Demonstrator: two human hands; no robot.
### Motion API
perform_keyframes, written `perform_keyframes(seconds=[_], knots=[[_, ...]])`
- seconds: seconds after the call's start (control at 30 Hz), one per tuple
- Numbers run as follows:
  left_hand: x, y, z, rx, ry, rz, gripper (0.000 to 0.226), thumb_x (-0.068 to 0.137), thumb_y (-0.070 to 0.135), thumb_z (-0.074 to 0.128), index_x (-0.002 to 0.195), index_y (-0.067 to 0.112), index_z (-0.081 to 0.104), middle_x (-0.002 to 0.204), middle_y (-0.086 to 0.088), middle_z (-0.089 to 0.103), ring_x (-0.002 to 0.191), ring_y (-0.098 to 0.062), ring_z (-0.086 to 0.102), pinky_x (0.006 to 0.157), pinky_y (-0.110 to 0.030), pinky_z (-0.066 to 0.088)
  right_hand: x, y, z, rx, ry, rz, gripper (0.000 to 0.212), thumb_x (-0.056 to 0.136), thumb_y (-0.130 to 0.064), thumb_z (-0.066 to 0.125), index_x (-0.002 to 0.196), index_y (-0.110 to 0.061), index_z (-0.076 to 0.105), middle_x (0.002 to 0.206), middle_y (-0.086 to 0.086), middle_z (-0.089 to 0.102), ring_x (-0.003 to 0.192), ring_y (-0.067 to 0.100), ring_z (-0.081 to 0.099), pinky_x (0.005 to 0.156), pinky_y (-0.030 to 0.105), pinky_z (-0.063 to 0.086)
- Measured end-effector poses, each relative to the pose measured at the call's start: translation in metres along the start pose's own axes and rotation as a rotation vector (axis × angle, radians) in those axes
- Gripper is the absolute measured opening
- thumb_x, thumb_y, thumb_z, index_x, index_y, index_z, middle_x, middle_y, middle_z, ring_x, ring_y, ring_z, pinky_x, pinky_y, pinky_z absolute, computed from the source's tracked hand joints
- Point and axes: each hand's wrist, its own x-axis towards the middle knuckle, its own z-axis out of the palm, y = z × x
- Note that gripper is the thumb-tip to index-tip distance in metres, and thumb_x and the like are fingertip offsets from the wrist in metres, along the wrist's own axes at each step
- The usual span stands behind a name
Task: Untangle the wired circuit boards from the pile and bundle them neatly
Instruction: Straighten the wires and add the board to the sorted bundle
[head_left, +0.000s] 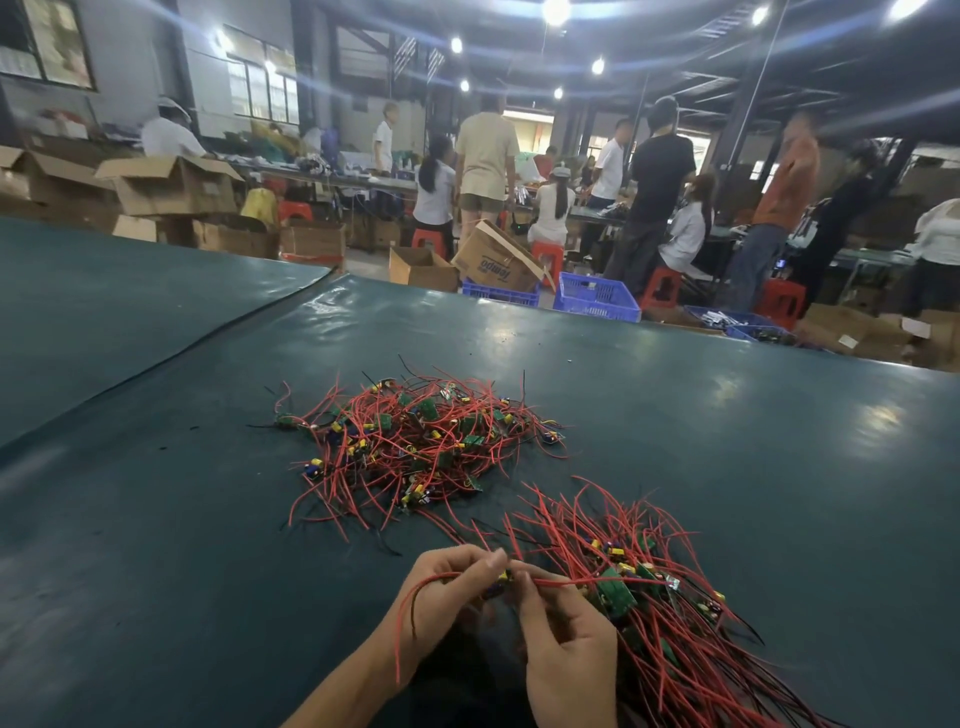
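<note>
A tangled pile (415, 441) of small green circuit boards with red and black wires lies on the dark green table (727, 441), ahead of my hands. A second heap of wired boards (649, 587) sits at the lower right with its wires fanned out more in line. My left hand (447, 592) pinches one wired circuit board (501, 577); its red wires loop down over that hand. My right hand (566, 634) grips the same board's wires from the right, beside the heap.
A seam between two table mats (218, 332) runs diagonally at the left. Beyond the far table edge stand blue crates (595, 296), open cardboard boxes (493, 260), red stools and several people at other benches.
</note>
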Motion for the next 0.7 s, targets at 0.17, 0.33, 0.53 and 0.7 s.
perform_keyframes(seconds=[0.17,0.33,0.53,0.7], knots=[[0.000,-0.002,0.002,0.093,-0.023,0.032,0.038,0.088,0.039,0.065,0.084,0.003,0.077,0.080,-0.027,0.070,0.074,-0.036,0.067,0.071,-0.037,0.053,0.001,0.004,0.001,-0.037,0.009,-0.030,0.030,0.085,-0.007,0.069,0.079,-0.035,0.077,0.080,0.003,0.074,0.078,0.019,0.071,0.070,0.030,0.058],[-0.001,0.004,0.004,0.104,0.047,0.104,0.040,0.073,0.046,0.069,0.048,0.015,0.067,0.048,-0.006,0.059,0.042,-0.015,0.055,0.048,-0.022,0.043,0.008,-0.001,-0.008,-0.023,0.028,-0.024,0.025,0.089,-0.010,0.064,0.082,-0.031,0.077,0.054,0.003,0.060,0.047,0.014,0.053,0.048,0.023,0.046],[-0.001,0.013,-0.008,0.095,0.073,0.196,0.047,0.069,0.050,0.064,0.044,0.010,0.061,0.044,-0.005,0.054,0.040,-0.017,0.050,0.048,-0.022,0.040,0.017,-0.008,-0.021,0.195,0.186,0.031,0.018,0.086,-0.018,0.062,0.085,-0.023,0.079,0.048,0.001,0.046,0.038,0.008,0.041,0.035,0.022,0.037],[-0.002,0.009,-0.006,0.058,0.094,0.176,0.048,0.068,0.052,0.064,0.045,0.010,0.061,0.047,-0.009,0.054,0.043,-0.019,0.049,0.050,-0.027,0.039,0.015,-0.013,-0.023,0.251,0.253,0.061,0.017,0.084,-0.025,0.062,0.084,-0.024,0.079,0.042,0.001,0.044,0.033,0.010,0.037,0.033,0.020,0.036]])
